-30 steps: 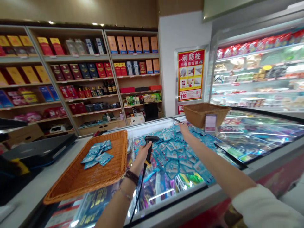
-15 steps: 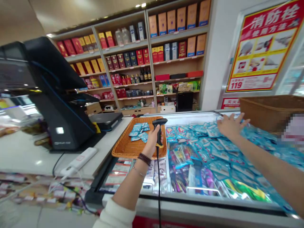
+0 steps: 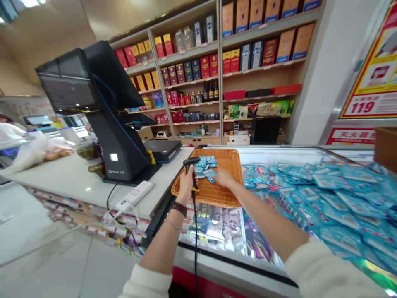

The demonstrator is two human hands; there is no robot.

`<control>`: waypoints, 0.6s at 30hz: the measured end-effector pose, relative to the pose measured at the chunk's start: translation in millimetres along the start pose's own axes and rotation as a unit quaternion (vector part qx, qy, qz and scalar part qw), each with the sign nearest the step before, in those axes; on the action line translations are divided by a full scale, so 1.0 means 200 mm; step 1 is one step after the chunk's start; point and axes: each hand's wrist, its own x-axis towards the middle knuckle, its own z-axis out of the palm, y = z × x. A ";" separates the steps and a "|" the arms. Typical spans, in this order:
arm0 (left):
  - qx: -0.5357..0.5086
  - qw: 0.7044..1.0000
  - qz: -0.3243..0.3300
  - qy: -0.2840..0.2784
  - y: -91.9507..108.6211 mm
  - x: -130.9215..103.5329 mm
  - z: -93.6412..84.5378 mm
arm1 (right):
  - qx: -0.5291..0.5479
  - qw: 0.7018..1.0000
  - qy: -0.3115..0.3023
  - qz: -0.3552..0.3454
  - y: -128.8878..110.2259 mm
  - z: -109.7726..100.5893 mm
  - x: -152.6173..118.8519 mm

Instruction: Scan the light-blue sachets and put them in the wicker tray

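My left hand [image 3: 187, 184] is wrapped round the handle of a black barcode scanner [image 3: 191, 161], its cable hanging straight down. The scanner is over the left side of an orange wicker basket [image 3: 232, 159]. Several small blue packets [image 3: 203, 163] lie piled in the basket beside the scanner head. Reaching in from the right, my right hand [image 3: 225, 179] has its fingers drawn together at the edge of the nearest blue packet [image 3: 211, 175]. The fingertips are small and partly blurred.
The basket rests on a glass-topped freezer [image 3: 217, 236] holding packaged goods. A large heap of blue packets [image 3: 341, 194] covers its right side. Left stand a checkout terminal [image 3: 119, 145], a white power strip [image 3: 135, 195] and a counter [image 3: 77, 178]. Shelves of boxes [image 3: 192, 74] line the back.
My right hand has moved left from above the large heap into the basket, its spread fingers now drawn together. The view has turned left; my left hand still holds the scanner.
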 end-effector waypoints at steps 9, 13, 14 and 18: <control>-0.001 0.999 0.036 0.025 0.03 0.18 -0.05 | 0.048 0.996 0.039 0.068 0.00 0.08 0.18; 0.010 0.999 0.030 -0.022 0.02 0.18 -0.03 | 0.097 0.987 0.086 0.096 -0.01 0.05 0.19; 0.016 0.999 0.031 -0.026 0.03 0.18 -0.02 | 0.109 0.984 0.100 0.100 -0.01 0.03 0.19; 0.030 0.999 0.031 -0.030 0.06 0.10 0.04 | 0.147 0.971 0.166 0.092 -0.01 -0.08 0.14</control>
